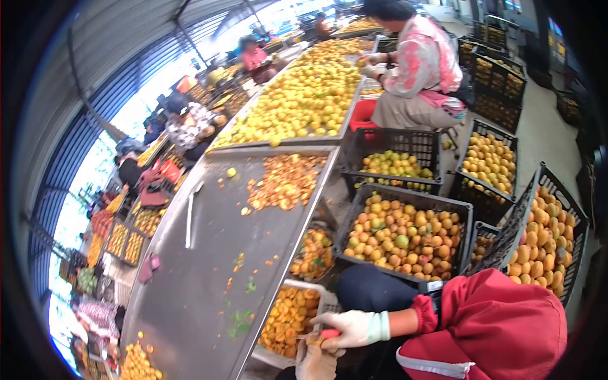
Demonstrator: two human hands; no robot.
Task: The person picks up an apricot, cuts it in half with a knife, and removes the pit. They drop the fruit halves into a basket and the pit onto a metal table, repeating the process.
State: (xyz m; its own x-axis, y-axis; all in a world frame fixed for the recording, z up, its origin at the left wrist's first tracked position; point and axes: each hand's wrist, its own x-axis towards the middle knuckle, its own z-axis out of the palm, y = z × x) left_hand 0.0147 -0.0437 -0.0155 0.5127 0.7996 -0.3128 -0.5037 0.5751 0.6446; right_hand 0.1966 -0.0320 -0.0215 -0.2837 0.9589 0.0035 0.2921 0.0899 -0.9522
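My right hand (354,330), in a white glove below a red sleeve, is closed round a small red-handled knife (330,333). Its thin blade points left. Just below it, my left hand (316,363), also gloved, has its fingers curled at an apricot (330,342), of which only a bit of orange shows between the hands. Beside both hands stands a pale plastic crate (326,299) holding cut apricot pieces (288,316).
A long metal table (209,278) slopes alongside, with cut fruit (285,180), leaves and a metal bar (189,218) on it. Whole apricots (310,88) cover its far section. Black crates of fruit (405,237) stand on the right. A seated co-worker (421,69) works beyond; other people sit left.
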